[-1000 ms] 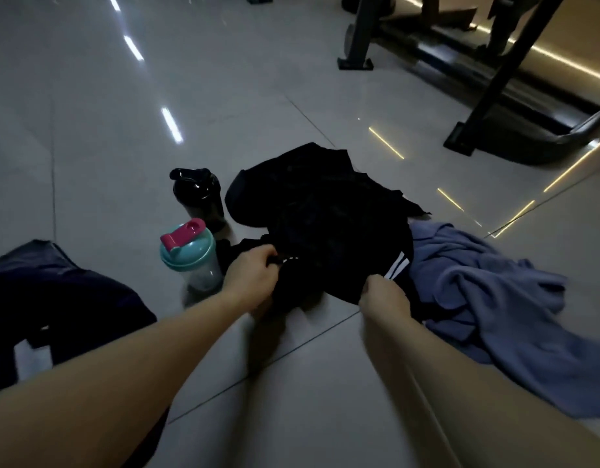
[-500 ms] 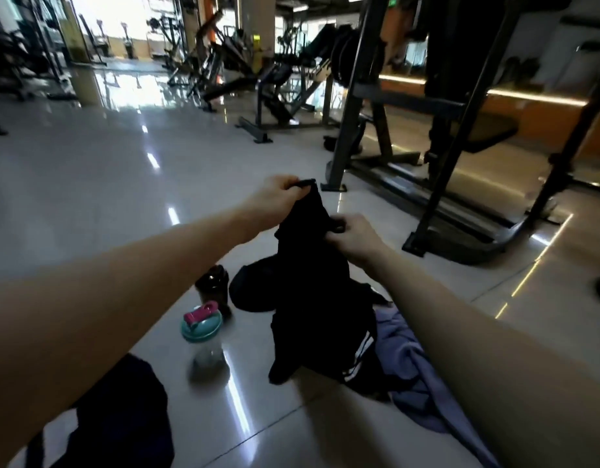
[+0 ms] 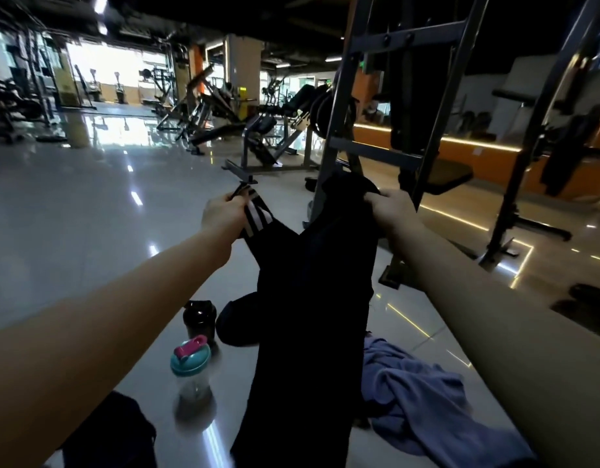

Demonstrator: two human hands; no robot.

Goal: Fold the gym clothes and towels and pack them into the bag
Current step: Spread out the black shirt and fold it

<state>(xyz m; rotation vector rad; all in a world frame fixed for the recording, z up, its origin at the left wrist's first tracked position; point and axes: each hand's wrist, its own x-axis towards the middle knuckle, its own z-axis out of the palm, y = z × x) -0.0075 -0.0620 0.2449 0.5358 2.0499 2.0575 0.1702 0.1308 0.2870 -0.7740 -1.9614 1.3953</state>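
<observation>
A black garment [image 3: 312, 298] with white stripes hangs in the air in front of me. My left hand [image 3: 220, 216] grips its striped corner, and my right hand [image 3: 391, 211] grips the other top corner. The cloth stretches between the two hands and drops down toward the floor. A blue-grey towel [image 3: 423, 400] lies crumpled on the floor at the lower right. Another dark garment [image 3: 237, 322] lies on the floor behind the hanging one. The dark bag [image 3: 116, 434] shows at the lower left, partly hidden by my left arm.
A clear shaker bottle with a teal and pink lid [image 3: 190, 369] stands on the glossy tiled floor, a black bottle [image 3: 199, 319] just behind it. A black steel rack and bench [image 3: 410, 157] stand close ahead on the right. More gym machines fill the background.
Both hands have lifted the black garment off the floor and spread apart, opening it out. My view has tilted up from the floor to the gym hall.
</observation>
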